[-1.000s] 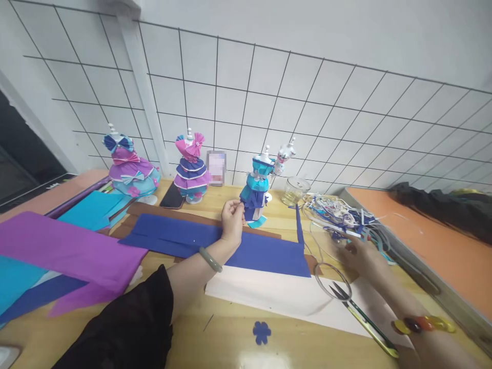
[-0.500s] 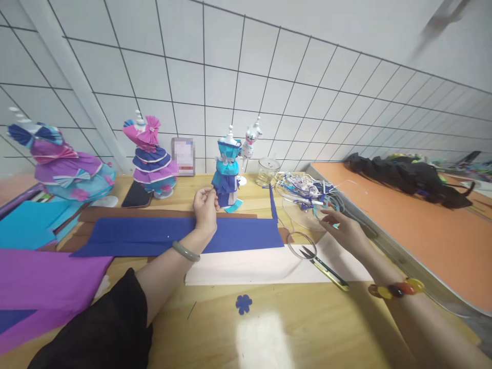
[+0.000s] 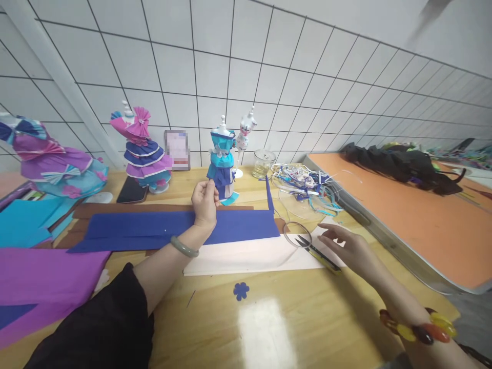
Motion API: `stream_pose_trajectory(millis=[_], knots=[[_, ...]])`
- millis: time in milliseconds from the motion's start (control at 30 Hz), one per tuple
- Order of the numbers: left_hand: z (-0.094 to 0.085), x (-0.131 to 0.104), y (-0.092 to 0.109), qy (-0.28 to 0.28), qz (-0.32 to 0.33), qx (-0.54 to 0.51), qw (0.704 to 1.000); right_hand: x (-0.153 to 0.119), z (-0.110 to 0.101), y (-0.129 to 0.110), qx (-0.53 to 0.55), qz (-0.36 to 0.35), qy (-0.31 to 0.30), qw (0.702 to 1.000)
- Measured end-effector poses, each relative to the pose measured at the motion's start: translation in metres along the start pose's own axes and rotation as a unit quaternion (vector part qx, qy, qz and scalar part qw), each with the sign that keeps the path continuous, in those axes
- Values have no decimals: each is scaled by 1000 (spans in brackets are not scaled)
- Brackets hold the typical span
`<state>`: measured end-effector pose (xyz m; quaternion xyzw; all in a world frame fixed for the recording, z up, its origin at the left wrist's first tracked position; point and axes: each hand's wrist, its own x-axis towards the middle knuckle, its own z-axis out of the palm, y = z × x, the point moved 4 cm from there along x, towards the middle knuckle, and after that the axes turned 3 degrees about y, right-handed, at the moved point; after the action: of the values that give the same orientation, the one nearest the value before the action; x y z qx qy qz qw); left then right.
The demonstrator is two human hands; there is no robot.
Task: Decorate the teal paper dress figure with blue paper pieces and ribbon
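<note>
My left hand (image 3: 205,203) is closed in a pinch just in front of a small dress form in teal and blue paper (image 3: 222,164); what its fingers hold is too small to make out. My right hand (image 3: 342,246) hovers above the white paper strip (image 3: 246,256), fingers curved and apart, holding nothing visible. Left of it, black and yellow snips (image 3: 319,255) lie partly over the strip, with a clear ring (image 3: 297,234) around their tips. A blue paper strip (image 3: 134,228) passes beneath my left wrist. A blue paper flower (image 3: 241,291) lies nearer to me.
Paper-dressed forms (image 3: 146,154) and a black phone (image 3: 131,190) stand or lie at the back left. Behind my right hand are a glass (image 3: 264,163) and a heap of scraps (image 3: 303,179). Purple paper (image 3: 49,271) covers the left; an orange surface (image 3: 384,215) lies right.
My right hand has moved away from the scrap heap, toward me and slightly right. My left hand stays pinched near the dress form. The whole view has shifted slightly.
</note>
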<state>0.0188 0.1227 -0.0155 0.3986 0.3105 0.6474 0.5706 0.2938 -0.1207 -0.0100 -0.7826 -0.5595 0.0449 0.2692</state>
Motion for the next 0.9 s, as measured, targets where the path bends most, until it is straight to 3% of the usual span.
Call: stream_pose_trajectory(millis=[133, 300, 500, 600, 767, 833, 900], knots=[[5, -5, 7, -21, 9, 4, 1000, -13, 10, -24, -41, -61, -24, 997], [7, -9, 10, -38, 19, 15, 999, -2, 33, -61, -137, -174, -31, 975], [11, -15, 10, -69, 8, 19, 997, 15, 54, -74, -252, -182, -25, 950], [15, -20, 8, -92, -10, 24, 995, 13, 46, -69, -238, -164, -17, 957], [27, -38, 5, -192, -41, 68, 978, -1, 14, -78, -184, -182, 86, 962], [31, -45, 11, -233, -21, 98, 967, -6, 9, -89, -166, -216, 114, 955], [36, -50, 22, -264, 43, 136, 954, -10, 8, -100, -156, -250, 125, 948]])
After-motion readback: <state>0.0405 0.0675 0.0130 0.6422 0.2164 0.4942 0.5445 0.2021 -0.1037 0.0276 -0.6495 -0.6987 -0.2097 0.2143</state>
